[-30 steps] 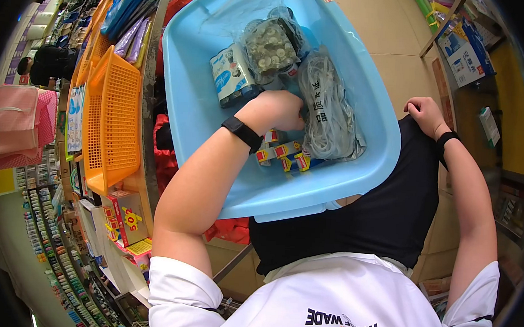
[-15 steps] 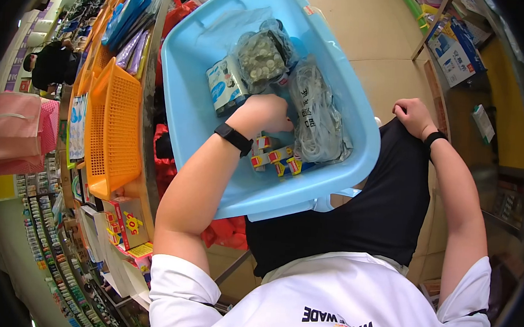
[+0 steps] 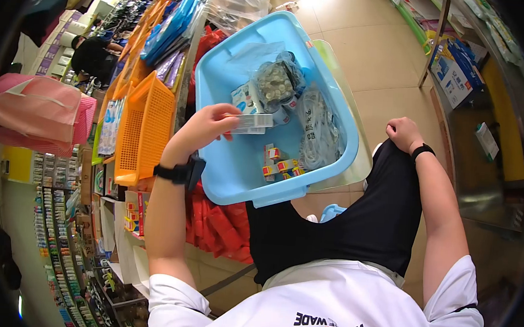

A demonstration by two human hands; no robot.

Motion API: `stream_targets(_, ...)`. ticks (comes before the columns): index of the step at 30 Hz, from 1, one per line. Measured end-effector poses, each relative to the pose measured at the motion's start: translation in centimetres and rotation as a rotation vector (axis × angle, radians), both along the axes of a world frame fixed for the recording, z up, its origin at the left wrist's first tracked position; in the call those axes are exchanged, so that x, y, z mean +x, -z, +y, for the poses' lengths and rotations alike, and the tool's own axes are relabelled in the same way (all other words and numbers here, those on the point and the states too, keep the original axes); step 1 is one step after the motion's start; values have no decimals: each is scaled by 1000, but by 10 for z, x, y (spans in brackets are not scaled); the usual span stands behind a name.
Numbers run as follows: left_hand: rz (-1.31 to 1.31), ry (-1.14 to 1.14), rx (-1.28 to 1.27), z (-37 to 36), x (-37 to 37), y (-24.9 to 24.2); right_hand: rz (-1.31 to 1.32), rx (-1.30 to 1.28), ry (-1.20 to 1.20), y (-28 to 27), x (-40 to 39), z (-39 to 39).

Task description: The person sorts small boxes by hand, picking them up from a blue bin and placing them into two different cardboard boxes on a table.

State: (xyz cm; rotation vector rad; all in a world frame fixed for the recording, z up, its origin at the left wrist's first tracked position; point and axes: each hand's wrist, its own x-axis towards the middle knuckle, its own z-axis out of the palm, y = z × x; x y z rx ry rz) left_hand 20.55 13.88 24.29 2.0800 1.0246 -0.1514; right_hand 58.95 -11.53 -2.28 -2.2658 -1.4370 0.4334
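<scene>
My left hand (image 3: 213,125) is closed on a small clear plastic box (image 3: 257,122), holding it by one end over the light blue tub (image 3: 213,170). Below and around the box, the tub holds a blue and white packet (image 3: 246,97) and a clear bag of round, light-coloured pieces (image 3: 274,82). A bag of coiled, pale cord-like material (image 3: 316,131) lies along the tub's right side. Several small red, yellow and white boxes (image 3: 281,164) sit near its front. My right hand (image 3: 405,136) rests with curled fingers on the knee of the black trousers (image 3: 387,196).
Orange plastic baskets (image 3: 148,125) and bagged goods (image 3: 173,29) line the shelf at left. Red plastic bags (image 3: 218,224) hang beside the tub. A pale green lid-like panel (image 3: 345,108) stands behind the tub's right side. Shelving at right holds a blue and white box (image 3: 456,74).
My left hand has come up out of the tub and moved left with the clear box now showing in its grip. My right hand stays at the knee. The view has shifted.
</scene>
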Motion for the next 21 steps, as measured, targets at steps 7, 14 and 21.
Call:
stream_targets(7, -556, -367, -200, -85, -95, -20, -27, 11, -29, 4, -6, 1)
stream_targets(14, -994, -444, -183, -193, -149, 11, -33, 14, -50, 9, -14, 7)
stream_targets(21, -1371, -613, -486, -246, -169, 48, -28, 17, -85, 12, -15, 12)
